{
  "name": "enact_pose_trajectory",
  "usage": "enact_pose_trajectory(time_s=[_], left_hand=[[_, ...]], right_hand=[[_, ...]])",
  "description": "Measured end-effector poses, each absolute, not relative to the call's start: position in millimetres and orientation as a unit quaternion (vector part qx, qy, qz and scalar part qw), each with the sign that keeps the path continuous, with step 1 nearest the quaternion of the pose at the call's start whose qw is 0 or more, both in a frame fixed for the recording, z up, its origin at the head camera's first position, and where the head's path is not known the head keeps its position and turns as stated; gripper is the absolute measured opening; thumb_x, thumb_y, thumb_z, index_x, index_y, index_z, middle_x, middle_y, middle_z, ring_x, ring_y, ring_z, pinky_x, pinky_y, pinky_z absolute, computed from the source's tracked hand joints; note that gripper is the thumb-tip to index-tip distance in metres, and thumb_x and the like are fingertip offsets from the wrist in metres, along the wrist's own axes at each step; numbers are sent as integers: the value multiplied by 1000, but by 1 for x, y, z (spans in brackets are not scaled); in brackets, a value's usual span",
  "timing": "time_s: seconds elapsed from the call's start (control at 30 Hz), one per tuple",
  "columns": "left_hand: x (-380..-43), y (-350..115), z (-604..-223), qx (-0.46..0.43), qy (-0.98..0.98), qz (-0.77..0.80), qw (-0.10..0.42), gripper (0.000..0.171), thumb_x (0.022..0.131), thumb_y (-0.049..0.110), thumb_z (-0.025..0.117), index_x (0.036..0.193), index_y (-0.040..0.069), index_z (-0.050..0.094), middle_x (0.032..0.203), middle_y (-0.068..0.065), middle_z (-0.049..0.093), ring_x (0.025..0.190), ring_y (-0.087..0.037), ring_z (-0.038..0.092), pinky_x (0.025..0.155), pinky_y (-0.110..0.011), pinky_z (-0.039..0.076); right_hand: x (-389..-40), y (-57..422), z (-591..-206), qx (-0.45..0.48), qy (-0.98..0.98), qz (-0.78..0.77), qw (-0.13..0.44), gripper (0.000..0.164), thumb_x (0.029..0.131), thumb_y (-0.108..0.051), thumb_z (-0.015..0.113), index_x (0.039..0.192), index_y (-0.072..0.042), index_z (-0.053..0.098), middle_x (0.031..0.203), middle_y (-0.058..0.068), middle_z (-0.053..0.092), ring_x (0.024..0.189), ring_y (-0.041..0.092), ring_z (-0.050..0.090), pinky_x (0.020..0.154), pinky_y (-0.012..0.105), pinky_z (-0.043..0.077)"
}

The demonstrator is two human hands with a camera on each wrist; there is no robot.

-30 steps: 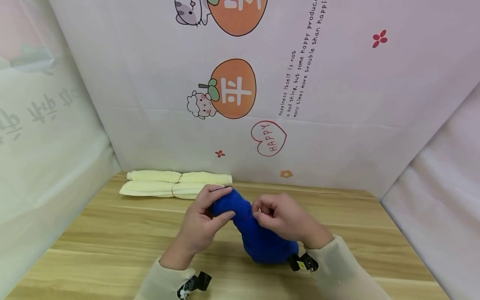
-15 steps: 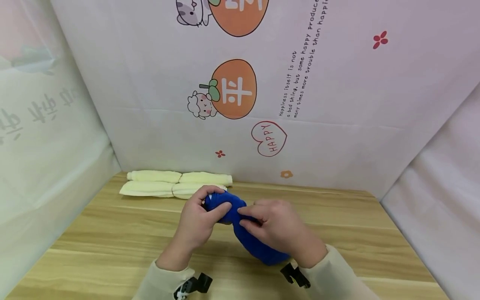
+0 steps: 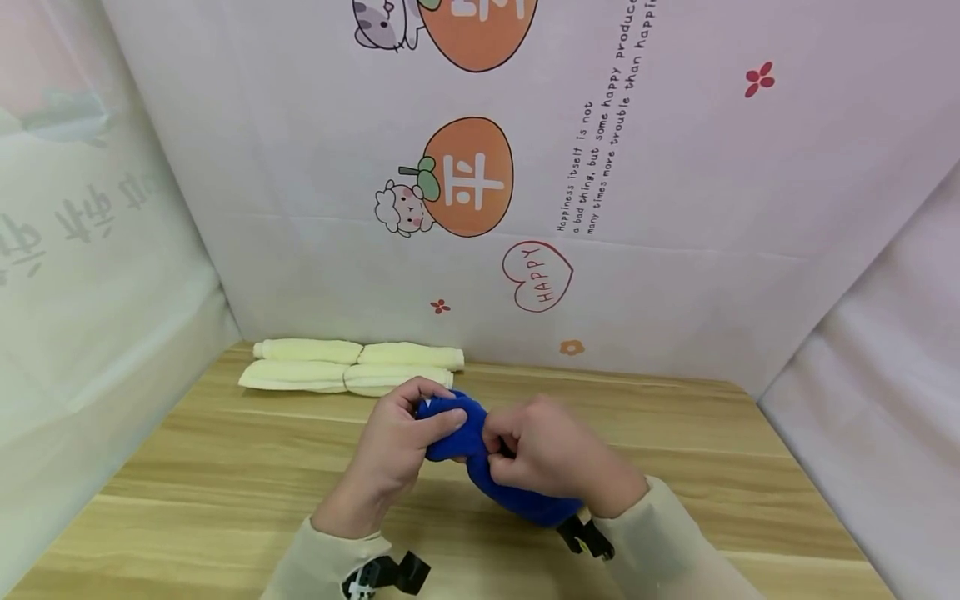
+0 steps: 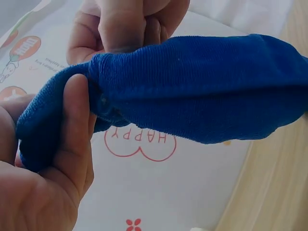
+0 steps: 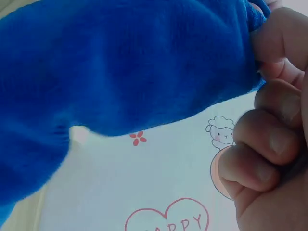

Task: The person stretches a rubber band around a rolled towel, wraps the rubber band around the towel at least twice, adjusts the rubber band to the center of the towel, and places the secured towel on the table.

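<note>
A blue towel [image 3: 525, 504], rolled into a soft long bundle, is held up above the table. My left hand [image 3: 390, 442] grips its far-left end, thumb on the near side and fingers behind. At a narrowed waist in the roll, my right hand [image 3: 540, 450] pinches the cloth with curled fingers. The left wrist view shows the blue towel [image 4: 192, 91] cinched beside the right fingertips, with a plump part stretching right. In the right wrist view the thumb and forefinger close on the towel's edge [image 5: 120, 67]; whether a band sits there is hidden.
Two pale yellow rolled towels, a front one [image 3: 292, 377] and a back one [image 3: 412, 357], lie side by side at the table's back left, each tied round its middle. A printed white cloth [image 3: 660, 300] hangs behind the wooden table [image 3: 712, 467].
My right hand has shifted left and slightly down along the towel, its fingers drawn in again after reaching out. My left hand has kept hold; the gripped end is folded more and the roll hangs lower.
</note>
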State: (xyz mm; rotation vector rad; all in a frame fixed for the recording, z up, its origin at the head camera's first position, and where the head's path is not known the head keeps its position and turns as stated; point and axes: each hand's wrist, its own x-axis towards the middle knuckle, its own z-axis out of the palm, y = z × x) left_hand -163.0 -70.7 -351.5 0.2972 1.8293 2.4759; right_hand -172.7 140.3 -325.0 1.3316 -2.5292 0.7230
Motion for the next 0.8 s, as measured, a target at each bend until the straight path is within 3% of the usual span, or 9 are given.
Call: enact_pose_trajectory(time_s=[0.17, 0.33, 0.47, 0.6, 0.7, 0.8], left_hand=[[-166, -72, -354, 61, 571, 819, 7, 14, 88, -4, 71, 97, -1, 62, 110, -21, 55, 82, -33, 65, 67, -41, 59], [-171, -77, -355, 30, 564, 825, 2, 14, 90, -6, 69, 100, -3, 60, 102, -20, 55, 72, -31, 65, 61, -44, 59], [-174, -80, -356, -1, 587, 810, -16, 14, 90, -5, 69, 100, -5, 60, 97, -19, 54, 71, -29, 61, 59, -40, 58], [-174, -79, -356, -9, 599, 800, -5, 18, 92, 0, 69, 103, -5, 55, 104, -19, 49, 82, -30, 58, 64, -39, 58], [-174, -79, -356, -20, 588, 808, 4, 19, 94, 4, 69, 102, -3, 53, 109, -19, 47, 88, -30, 57, 67, -37, 59], [-174, -79, -357, -23, 569, 822, 23, 19, 96, 8, 68, 104, -1, 53, 113, -21, 50, 92, -30, 59, 71, -36, 59]], right_hand=[[-175, 149, -330, 478, -842, 237, 80, 26, 77, -2, 71, 69, -22, 56, 60, -19, 40, 51, -5, 36, 46, 12, 31], [-178, 168, -333, 505, -826, 243, 57, 26, 85, -2, 73, 74, -20, 59, 66, -17, 46, 55, -6, 38, 48, 13, 36], [-178, 177, -336, 492, -836, 238, 42, 22, 91, -8, 73, 80, -22, 61, 68, -18, 49, 54, -7, 39, 48, 13, 38], [-173, 169, -339, 422, -875, 223, 81, 7, 96, -24, 70, 95, -18, 69, 61, -17, 46, 49, -3, 38, 44, 18, 37], [-165, 156, -341, 350, -914, 182, 92, 39, 92, -48, 69, 107, -12, 70, 64, -14, 53, 52, -1, 44, 46, 22, 40], [-161, 146, -341, 301, -939, 146, 77, 46, 89, -55, 70, 100, -10, 68, 70, -10, 59, 56, 3, 50, 51, 26, 45]])
